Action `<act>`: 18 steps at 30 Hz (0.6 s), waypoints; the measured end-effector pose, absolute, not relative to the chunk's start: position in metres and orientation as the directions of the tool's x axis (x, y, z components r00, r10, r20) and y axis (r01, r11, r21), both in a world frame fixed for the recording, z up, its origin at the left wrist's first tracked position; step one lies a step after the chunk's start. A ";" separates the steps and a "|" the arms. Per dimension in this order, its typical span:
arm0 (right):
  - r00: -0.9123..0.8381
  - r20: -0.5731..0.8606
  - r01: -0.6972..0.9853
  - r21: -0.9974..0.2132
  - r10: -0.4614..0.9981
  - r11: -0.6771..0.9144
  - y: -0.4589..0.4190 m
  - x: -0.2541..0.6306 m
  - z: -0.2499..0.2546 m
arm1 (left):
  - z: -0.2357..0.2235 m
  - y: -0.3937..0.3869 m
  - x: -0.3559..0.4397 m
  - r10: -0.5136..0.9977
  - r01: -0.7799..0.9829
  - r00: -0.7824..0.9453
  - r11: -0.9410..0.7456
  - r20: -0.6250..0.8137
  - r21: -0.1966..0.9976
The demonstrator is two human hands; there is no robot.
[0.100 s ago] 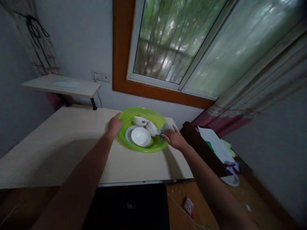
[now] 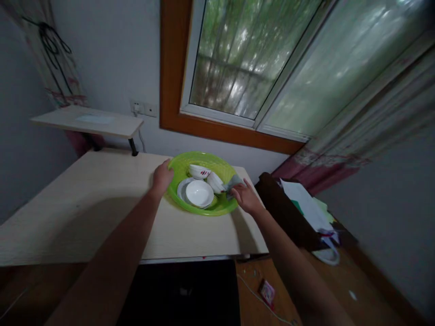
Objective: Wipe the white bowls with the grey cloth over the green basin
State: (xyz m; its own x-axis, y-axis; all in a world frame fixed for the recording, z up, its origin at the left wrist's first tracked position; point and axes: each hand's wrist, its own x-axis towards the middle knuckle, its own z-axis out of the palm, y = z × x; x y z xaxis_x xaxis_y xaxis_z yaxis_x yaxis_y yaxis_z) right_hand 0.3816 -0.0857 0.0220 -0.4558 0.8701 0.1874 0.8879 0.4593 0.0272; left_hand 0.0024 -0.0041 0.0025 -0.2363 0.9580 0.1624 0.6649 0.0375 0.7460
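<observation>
A lime-green plastic basin (image 2: pixel 217 159) sits at the far part of the pale table. In it are a white bowl (image 2: pixel 200 194) on a plate (image 2: pixel 181 189), an upright bowl with red marks (image 2: pixel 199 171), and tilted white bowls (image 2: pixel 215 182). My left hand (image 2: pixel 162 176) is closed around the basin's left rim. At the right rim, my right hand (image 2: pixel 247 196) grips the basin, thumb inside, against a grey cloth (image 2: pixel 233 182) draped by the edge. Its far fingers are partly hidden.
A small raised shelf (image 2: pixel 88 118) stands on the table (image 2: pixel 102 203) at the back left. Beyond the basin are the wall and window (image 2: pixel 238 68). A dark brown box-like thing with papers (image 2: pixel 306 206) is at the right. A black seat (image 2: pixel 183 290) is below the table's front edge.
Almost nothing differs. My right hand and forearm have shifted very slightly; the basin and dishes stay in place.
</observation>
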 end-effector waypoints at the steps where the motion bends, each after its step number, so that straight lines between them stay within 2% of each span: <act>1: -0.438 0.209 0.895 0.008 0.874 0.446 -0.087 0.381 0.019 | 0.003 -0.005 0.003 0.951 0.662 -0.258 0.046 0.170 0.748; 6: -0.359 0.280 0.922 -0.043 0.890 0.385 -0.094 0.374 0.010 | 0.005 -0.008 0.002 0.925 0.597 -0.358 0.118 0.131 0.794; 13: -0.246 0.280 0.968 0.031 0.928 0.247 -0.125 0.336 0.015 | -0.004 -0.012 -0.003 0.949 0.583 -0.314 0.207 -0.017 0.786; 18: -0.139 0.294 0.990 0.032 0.946 0.136 -0.154 0.282 0.013 | -0.018 -0.021 -0.002 0.951 0.360 -0.297 0.195 -0.086 0.912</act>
